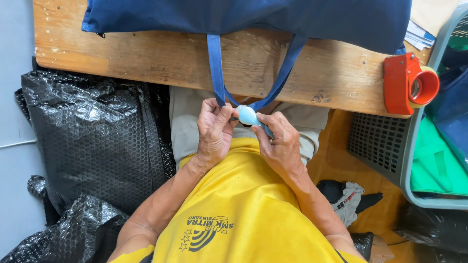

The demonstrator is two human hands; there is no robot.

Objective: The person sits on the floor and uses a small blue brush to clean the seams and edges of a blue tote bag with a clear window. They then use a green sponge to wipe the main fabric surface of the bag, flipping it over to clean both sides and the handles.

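- Below the worn wooden tabletop [170, 58] edge, over my lap, I see both hands meeting on a small pale-blue rounded object [247, 115].
- My left hand [214, 131] pinches the blue fabric strap [215, 65] beside that object, fingers curled tight.
- My right hand [278, 141] grips the pale-blue object from the other side.
- That strap hangs down from a navy cloth bag [253, 17] lying on the tabletop.
- At the tabletop's right end sits a red tape dispenser [407, 84], next to a grey plastic crate [385, 146].
- Black bubble wrap [92, 131] lies at my left.
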